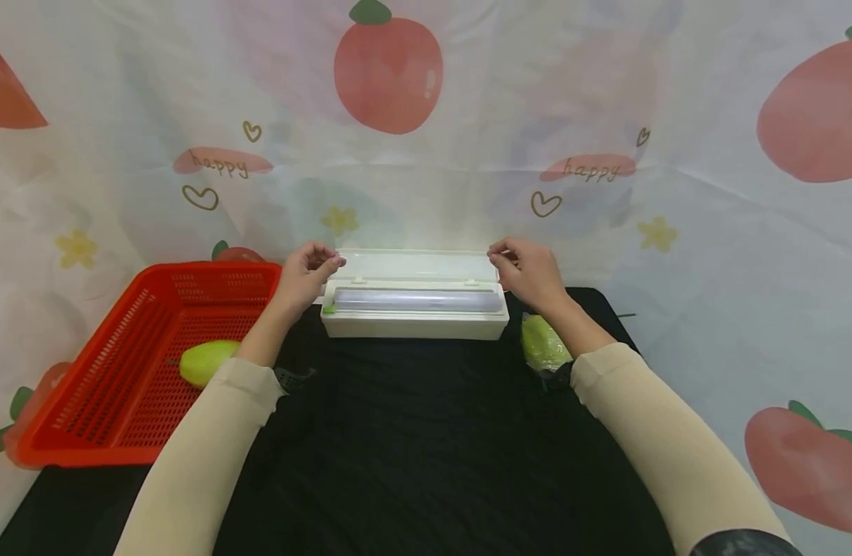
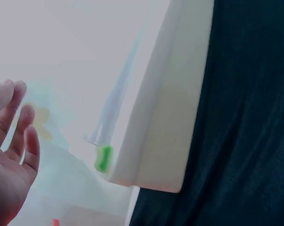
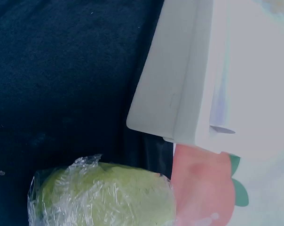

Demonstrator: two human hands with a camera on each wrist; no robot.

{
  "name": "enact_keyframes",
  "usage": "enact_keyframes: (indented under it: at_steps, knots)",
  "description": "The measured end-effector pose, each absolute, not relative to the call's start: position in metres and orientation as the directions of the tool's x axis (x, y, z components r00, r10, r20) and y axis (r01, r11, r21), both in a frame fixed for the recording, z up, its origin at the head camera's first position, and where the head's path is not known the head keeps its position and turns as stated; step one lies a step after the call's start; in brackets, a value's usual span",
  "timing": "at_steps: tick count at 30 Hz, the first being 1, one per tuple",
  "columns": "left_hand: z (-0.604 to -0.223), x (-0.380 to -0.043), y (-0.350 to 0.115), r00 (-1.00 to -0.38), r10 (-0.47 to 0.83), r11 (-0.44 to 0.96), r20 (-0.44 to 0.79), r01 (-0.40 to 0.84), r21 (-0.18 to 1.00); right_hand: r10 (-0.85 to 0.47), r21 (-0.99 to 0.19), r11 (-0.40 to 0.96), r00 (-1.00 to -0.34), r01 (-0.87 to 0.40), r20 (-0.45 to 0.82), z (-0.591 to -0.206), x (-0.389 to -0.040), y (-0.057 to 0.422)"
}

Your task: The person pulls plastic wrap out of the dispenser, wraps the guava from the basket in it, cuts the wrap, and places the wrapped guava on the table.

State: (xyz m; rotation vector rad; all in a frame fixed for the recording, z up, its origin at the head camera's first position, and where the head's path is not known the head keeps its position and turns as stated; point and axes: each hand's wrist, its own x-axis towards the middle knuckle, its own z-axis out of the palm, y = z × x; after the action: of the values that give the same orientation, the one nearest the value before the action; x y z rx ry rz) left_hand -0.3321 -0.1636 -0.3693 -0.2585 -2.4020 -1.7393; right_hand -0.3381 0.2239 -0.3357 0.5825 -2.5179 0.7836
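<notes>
A long white cling film box (image 1: 413,326) stands at the back with its lid (image 1: 412,265) raised against the wall. A clear roll (image 1: 417,300) lies inside, and a small green piece (image 2: 103,158) sits at its left end. At the lid's upper left corner, my left hand (image 1: 306,276) pinches with thumb and forefinger; its other fingers curl loosely in the left wrist view. My right hand (image 1: 531,272) pinches at the upper right corner. The right wrist view leaves that hand out but shows the box's right end.
To the left, a red basket (image 1: 71,401) holds a yellow-green fruit (image 1: 206,361). A film-wrapped green item (image 3: 109,195) lies beside the box's right end, below my right forearm. Black cloth (image 1: 426,448) covers the table, with a fruit-printed curtain (image 1: 467,116) behind.
</notes>
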Motion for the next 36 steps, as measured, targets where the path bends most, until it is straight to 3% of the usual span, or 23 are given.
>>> enact_keyframes:
  at_steps: [5,18,36]
  knots:
    - [-0.362,-0.330,-0.164,-0.977,0.005,0.334,0.211,0.201,0.921,-0.232,-0.463,0.748,-0.841,-0.475,0.488,-0.333,-0.339,0.223]
    - [-0.347,-0.332,-0.152,-0.934,-0.116,0.209,0.338,0.310,0.927,-0.189,-0.454,0.752,-0.817,-0.477,0.545,-0.316,-0.342,0.222]
    - [-0.310,-0.320,-0.154,-0.884,-0.155,0.291,0.441,0.386,0.875,-0.215,-0.423,0.726,-0.763,-0.542,0.609,-0.281,-0.334,0.222]
